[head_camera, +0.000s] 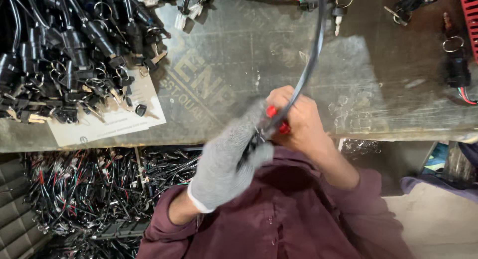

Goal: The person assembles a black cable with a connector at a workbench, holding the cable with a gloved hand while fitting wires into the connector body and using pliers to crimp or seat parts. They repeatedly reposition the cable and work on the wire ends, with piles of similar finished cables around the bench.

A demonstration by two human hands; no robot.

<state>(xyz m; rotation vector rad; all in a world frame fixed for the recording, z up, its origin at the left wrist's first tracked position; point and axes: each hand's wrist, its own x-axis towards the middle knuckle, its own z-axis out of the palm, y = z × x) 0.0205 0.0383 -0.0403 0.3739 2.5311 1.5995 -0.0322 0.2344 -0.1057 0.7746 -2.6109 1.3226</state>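
Observation:
My left hand [226,162], in a grey knit glove, is closed around the lower end of a black cable [309,65] close to my chest. My bare right hand [298,119] is closed on a small red-handled tool [277,118] pressed against the same cable, right above the glove. The cable curves up and away across the worn bench top [239,65] to the far edge. Both hands touch each other at the cable. The left hand is blurred by motion.
A heap of black key switches with rings and keys [69,50] lies at the left on a white paper sheet [107,122]. A bin of black wire harnesses [94,189] sits below the bench. Loose connectors [186,15] and a switch with coloured wires [457,72] lie at the back and right.

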